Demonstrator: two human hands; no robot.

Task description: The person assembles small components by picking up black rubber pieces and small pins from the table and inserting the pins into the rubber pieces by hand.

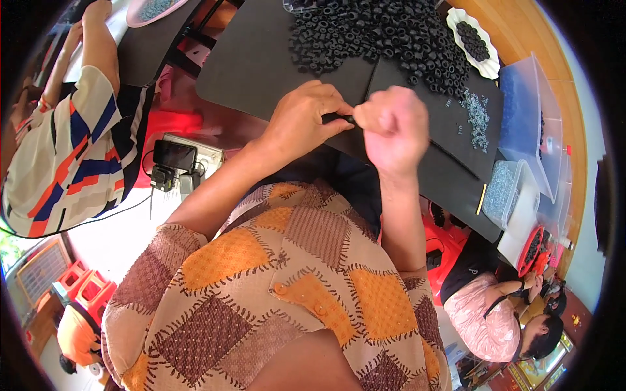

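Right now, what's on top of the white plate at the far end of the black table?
The white plate holds a heap of small black rings, like the big pile beside it. The rings cover the plate's middle, so anything beneath them cannot be seen.

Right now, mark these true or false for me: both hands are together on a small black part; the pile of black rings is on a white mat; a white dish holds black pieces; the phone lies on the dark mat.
1. Left hand and right hand meet on a small black part: true.
2. The pile of black rings is on a white mat: false, the mat is dark.
3. A white dish holds black pieces: true.
4. The phone lies on the mat: false, it is off the mat.
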